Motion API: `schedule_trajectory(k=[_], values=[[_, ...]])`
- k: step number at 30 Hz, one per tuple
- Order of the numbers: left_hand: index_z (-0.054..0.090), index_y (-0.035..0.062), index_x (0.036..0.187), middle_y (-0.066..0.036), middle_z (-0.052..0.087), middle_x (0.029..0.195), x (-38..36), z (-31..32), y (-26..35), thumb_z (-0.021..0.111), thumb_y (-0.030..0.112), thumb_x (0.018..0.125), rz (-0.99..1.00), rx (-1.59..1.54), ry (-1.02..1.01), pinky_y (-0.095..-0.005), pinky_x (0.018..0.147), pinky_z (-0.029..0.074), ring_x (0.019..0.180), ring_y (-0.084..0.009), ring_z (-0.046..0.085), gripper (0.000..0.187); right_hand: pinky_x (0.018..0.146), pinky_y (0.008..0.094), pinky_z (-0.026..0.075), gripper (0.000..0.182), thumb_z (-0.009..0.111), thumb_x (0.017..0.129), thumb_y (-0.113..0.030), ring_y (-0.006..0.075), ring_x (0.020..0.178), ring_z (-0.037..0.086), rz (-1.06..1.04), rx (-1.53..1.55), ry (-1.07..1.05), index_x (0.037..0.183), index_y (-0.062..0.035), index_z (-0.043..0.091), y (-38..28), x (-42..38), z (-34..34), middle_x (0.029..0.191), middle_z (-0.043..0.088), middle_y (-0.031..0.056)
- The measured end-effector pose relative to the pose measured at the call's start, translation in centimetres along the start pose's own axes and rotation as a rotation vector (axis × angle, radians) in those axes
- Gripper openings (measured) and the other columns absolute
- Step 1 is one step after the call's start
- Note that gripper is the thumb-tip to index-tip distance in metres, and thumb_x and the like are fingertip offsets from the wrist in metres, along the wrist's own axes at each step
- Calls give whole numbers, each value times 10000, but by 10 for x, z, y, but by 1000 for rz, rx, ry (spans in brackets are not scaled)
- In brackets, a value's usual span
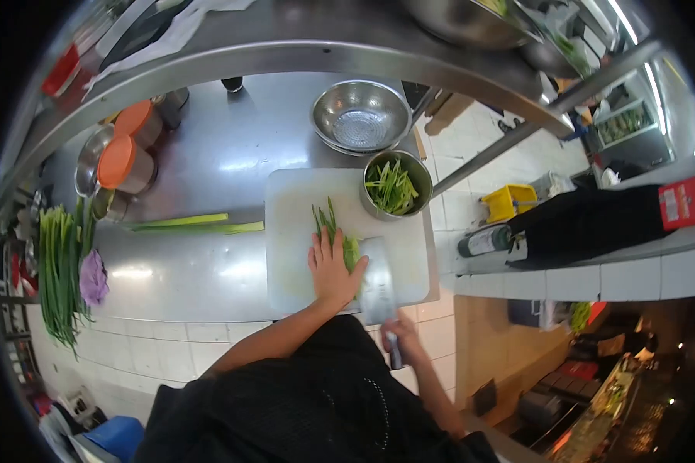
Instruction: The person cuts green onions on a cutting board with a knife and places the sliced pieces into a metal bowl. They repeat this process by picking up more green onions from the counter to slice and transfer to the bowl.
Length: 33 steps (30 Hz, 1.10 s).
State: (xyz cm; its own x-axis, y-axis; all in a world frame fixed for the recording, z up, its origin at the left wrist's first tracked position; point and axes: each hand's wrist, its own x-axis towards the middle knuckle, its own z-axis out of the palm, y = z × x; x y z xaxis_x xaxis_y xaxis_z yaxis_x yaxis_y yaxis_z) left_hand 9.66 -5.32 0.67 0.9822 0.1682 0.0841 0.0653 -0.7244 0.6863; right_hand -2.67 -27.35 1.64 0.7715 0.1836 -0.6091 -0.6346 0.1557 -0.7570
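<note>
My left hand (334,274) lies over cut green stalks (350,253) on the white cutting board (293,201), fingers stretched out and thumb apart. Thin green tips (324,216) stick out past its fingers. In my right hand (408,341) is the handle of a broad-bladed cleaver (377,285), slightly blurred, its blade just right of the greens and overlapping the board's front. A steel pot (369,202) holding cut green strips (392,187) stands at the board's back right corner. Two long green stalks (201,222) lie on the steel table left of the board.
Behind the board sits a steel bowl (361,116). At the left are orange-lidded containers (123,163), a bunch of long greens (60,262) hanging over the table edge, and a purple crumpled item (94,278). A steel shelf (286,58) runs overhead, its post at the right.
</note>
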Motion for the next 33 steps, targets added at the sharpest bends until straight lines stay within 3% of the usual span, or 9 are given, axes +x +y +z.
schedule_trajectory(k=[3, 8, 11, 15, 22, 24, 27, 31, 33], values=[[464, 64, 1632, -277, 306, 1753, 1, 4, 0, 694, 423, 1023, 12, -12, -23, -603, 1318, 176, 1642, -509, 215, 743, 510, 304, 495, 268, 591, 1134, -204, 146, 562, 580, 44, -41, -92, 1375, -89, 573, -4, 15, 50, 771, 609, 39], [606, 15, 1503, -292, 412, 1684, 5, -10, -5, 697, 140, 991, 20, -379, 168, -577, 1273, 319, 1567, -524, 369, 535, 549, 294, 492, 259, 559, 1148, -179, 144, 586, 581, -24, -154, -172, 1374, -55, 569, -34, 10, 78, 799, 611, 42], [620, -5, 1477, -310, 423, 1670, 14, -38, 15, 688, 113, 989, 69, -508, 248, -576, 1269, 327, 1555, -537, 380, 506, 529, 292, 474, 165, 546, 1139, -125, 136, 580, 578, -60, -207, -194, 1276, -37, 570, -66, -9, 92, 787, 596, 34], [626, -19, 1466, -326, 438, 1651, 45, -61, 61, 694, 107, 986, 163, -542, 291, -564, 1268, 334, 1540, -535, 406, 501, 527, 290, 478, 171, 548, 1137, -127, 137, 576, 579, -188, -166, -164, 1275, -28, 562, -105, -26, 106, 788, 594, 39], [663, 5, 1435, -319, 525, 1585, 143, -15, 129, 691, 208, 972, 387, -380, -50, -546, 1245, 397, 1475, -529, 482, 506, 535, 303, 485, 171, 536, 1102, -95, 171, 583, 568, -277, 116, 97, 1256, -21, 529, -181, -15, 110, 834, 605, 92], [700, 45, 1377, -294, 563, 1542, 182, 16, 134, 667, 233, 984, 376, -83, -395, -546, 1184, 461, 1407, -523, 543, 437, 557, 300, 485, 101, 568, 1089, -90, 161, 625, 531, -192, 541, 2, 1167, -50, 519, -197, 15, 92, 858, 592, 95], [713, 62, 1331, -271, 595, 1457, 227, 48, 131, 648, 245, 979, 367, 128, -617, -580, 1152, 473, 1351, -498, 572, 402, 579, 300, 467, 98, 574, 1095, -102, 154, 680, 514, -118, 772, -165, 1123, -45, 500, -208, 24, 64, 911, 576, 93], [685, 92, 1354, -211, 563, 1429, 243, 54, 105, 670, 188, 955, 603, 265, -566, -620, 1123, 448, 1333, -450, 551, 411, 452, 247, 450, 244, 595, 1083, -105, 141, 651, 526, -73, 832, -330, 1263, 18, 485, -193, -34, 33, 921, 525, 111], [678, 96, 1376, -213, 547, 1447, 237, 60, 98, 675, 190, 949, 665, 339, -525, -627, 1128, 439, 1348, -445, 534, 437, 398, 257, 419, 362, 599, 1061, -92, 142, 598, 507, -47, 783, -250, 1371, 36, 462, -192, -74, 24, 925, 516, 132]])
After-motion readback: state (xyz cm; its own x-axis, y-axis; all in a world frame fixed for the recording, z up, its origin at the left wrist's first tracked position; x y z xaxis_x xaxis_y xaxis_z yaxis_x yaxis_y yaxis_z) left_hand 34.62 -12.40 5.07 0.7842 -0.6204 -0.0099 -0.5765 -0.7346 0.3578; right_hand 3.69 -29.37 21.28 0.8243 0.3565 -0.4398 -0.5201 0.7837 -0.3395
